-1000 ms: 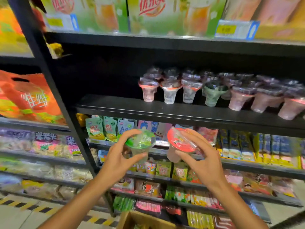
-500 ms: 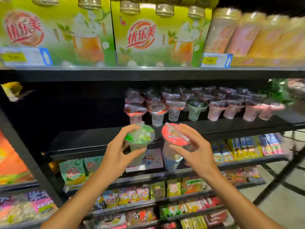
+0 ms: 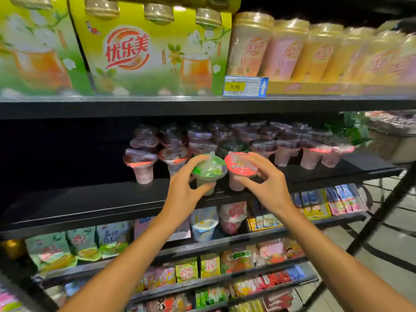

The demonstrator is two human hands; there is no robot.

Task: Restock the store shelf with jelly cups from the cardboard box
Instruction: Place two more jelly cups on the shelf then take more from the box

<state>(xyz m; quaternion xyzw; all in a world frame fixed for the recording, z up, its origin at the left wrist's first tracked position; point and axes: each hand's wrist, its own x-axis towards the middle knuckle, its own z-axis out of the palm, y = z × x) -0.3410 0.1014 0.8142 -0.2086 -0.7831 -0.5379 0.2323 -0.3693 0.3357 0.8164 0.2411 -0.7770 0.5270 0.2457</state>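
Note:
My left hand point(image 3: 182, 188) grips a green-lidded jelly cup point(image 3: 210, 168), held upright just over the front of the black shelf point(image 3: 90, 199). Beside it, my right hand point(image 3: 267, 185) holds a red-lidded jelly cup point(image 3: 240, 166) by its rim and body, also upright above the shelf edge. Behind both cups stand several rows of jelly cups point(image 3: 225, 140) with clear wrapped lids, filling the middle and right of the shelf. The cardboard box is out of view.
The shelf's left part is bare and dark. Above sits a shelf of green drink multipacks point(image 3: 148, 52), tall cups point(image 3: 315, 52) and a price tag point(image 3: 245, 86). Lower shelves hold snack packets point(image 3: 85, 246). A black frame leg point(image 3: 382, 212) slants at right.
Both hands have risen with their cups from below the shelf to its front edge, close to the standing cups. The view has tilted upward and the box has left the frame.

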